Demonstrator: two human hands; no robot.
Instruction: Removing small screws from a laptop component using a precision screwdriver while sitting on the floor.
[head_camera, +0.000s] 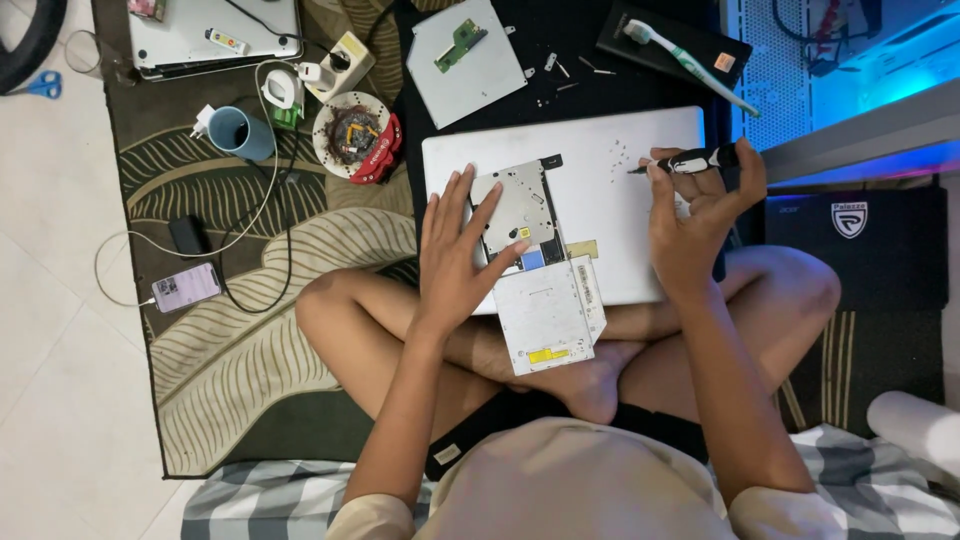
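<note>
The metal drive (520, 210) lies on the silver laptop (620, 200) on the person's lap. The left hand (455, 255) rests flat, fingers spread, hiding its edge. The right hand (695, 225) grips a black screwdriver (690, 160); its tip is tiny.

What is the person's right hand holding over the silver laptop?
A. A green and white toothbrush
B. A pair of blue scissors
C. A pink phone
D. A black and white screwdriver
D: the right hand grips a black and white screwdriver above the silver laptop, while the toothbrush lies apart on a black case further up.
</note>
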